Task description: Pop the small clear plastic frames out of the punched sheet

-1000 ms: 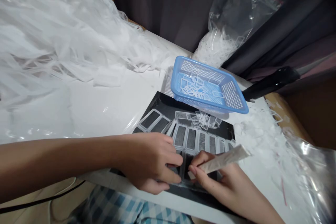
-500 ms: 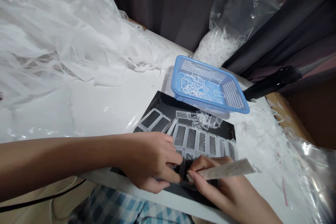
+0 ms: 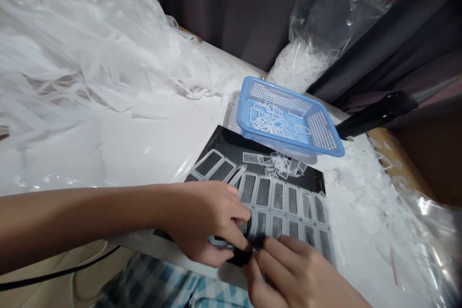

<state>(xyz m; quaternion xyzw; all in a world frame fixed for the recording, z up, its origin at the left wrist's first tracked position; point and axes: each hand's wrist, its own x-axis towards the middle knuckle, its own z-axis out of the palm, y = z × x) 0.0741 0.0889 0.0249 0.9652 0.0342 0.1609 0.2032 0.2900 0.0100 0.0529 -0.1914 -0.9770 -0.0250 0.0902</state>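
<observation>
A translucent sheet of joined rectangular frames (image 3: pixel 285 212) lies on a black board (image 3: pixel 234 142), its left part raised and bent along a fold. My left hand (image 3: pixel 212 221) has its fingers curled round the sheet near the fold, and a frame edge shows between thumb and forefinger. Close beside it, my right hand (image 3: pixel 288 269) is closed, fingertips together at the sheet's lower edge. Whatever it pinches is hidden. Several small clear rectangular pieces (image 3: pixel 283 164) lie in a loose pile on the board above the sheet.
Behind the board stands a blue basket (image 3: pixel 288 143) holding thin white frames. A clear bag (image 3: pixel 299 65) of similar pieces is at the back. White film scraps (image 3: pixel 90 48) heap up at left, and plastic bags (image 3: pixel 426 231) lie at right. A black object (image 3: pixel 378 113) juts in near the basket.
My right hand has turned over and moved slightly down; the pale strip that stuck out of it is out of sight. More of the sheet's right side shows. My left hand stays put.
</observation>
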